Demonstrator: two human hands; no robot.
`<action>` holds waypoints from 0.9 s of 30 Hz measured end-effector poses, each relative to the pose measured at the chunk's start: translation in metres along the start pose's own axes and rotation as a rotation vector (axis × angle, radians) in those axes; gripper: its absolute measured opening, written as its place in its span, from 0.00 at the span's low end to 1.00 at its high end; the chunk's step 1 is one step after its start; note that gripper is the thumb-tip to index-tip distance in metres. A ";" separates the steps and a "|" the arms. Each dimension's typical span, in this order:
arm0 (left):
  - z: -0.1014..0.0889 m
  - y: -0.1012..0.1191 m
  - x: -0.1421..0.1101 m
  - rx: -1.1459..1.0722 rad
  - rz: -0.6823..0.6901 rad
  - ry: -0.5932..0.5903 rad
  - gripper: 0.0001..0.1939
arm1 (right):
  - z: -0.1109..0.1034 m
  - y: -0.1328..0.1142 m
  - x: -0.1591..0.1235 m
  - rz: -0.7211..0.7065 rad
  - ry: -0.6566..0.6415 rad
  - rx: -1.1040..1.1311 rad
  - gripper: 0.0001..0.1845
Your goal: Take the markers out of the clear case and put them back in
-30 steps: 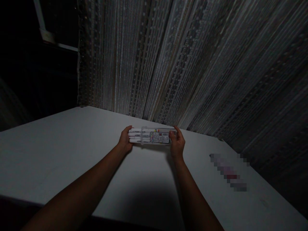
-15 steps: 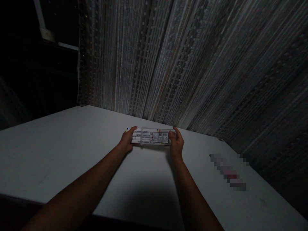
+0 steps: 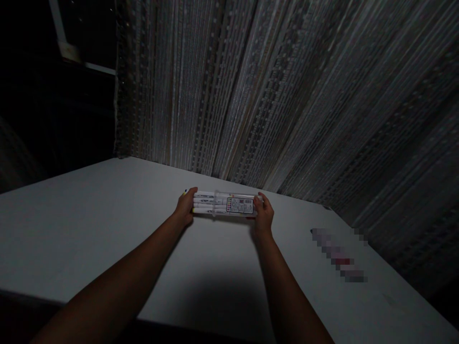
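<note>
Several white pens (image 3: 204, 202) with printed barrels lie side by side, partly inside a clear plastic case (image 3: 247, 195) held level above the table. My left hand (image 3: 185, 206) is closed round the pens' left ends, where bits of yellow and dark blue show. My right hand (image 3: 264, 213) grips the closed right end of the case, thumb on the near face. A white label (image 3: 239, 205) with print and rows of coloured dots is on the case. Left of the case's raised rim (image 3: 216, 203) the pens stick out bare.
The white table (image 3: 107, 229) runs under both arms. A blurred-out long object (image 3: 339, 257), partly red, lies on its right side. A striped curtain (image 3: 222, 95) hangs along the far edge. Dark shadow covers the left background.
My left hand has moved a little left with the pens, and more of their length shows outside the case. The case has shifted slightly right in my right hand.
</note>
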State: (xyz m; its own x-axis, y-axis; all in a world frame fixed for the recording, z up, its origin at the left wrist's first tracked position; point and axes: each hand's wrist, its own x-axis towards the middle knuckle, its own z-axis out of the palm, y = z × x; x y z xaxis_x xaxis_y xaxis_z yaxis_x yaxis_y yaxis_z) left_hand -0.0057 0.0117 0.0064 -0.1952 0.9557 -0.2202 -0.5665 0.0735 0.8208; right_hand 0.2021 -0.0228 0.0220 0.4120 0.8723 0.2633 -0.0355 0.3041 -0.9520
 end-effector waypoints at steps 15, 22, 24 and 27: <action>-0.006 -0.001 0.007 0.242 0.125 -0.018 0.14 | -0.005 0.008 0.003 0.024 0.023 0.016 0.36; -0.010 -0.004 0.011 0.587 0.322 -0.042 0.15 | -0.008 0.016 0.007 0.039 0.017 0.064 0.35; -0.012 -0.006 0.014 0.708 0.376 -0.068 0.15 | -0.008 0.017 0.007 0.038 0.011 0.078 0.35; -0.013 -0.007 0.015 0.861 0.442 -0.128 0.17 | -0.009 0.017 0.007 0.045 0.001 0.070 0.35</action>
State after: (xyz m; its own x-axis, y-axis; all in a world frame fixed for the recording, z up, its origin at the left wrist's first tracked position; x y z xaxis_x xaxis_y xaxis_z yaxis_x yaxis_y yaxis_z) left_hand -0.0145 0.0218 -0.0094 -0.1320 0.9671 0.2176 0.3256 -0.1650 0.9310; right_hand 0.2127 -0.0149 0.0063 0.4093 0.8853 0.2206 -0.1172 0.2908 -0.9496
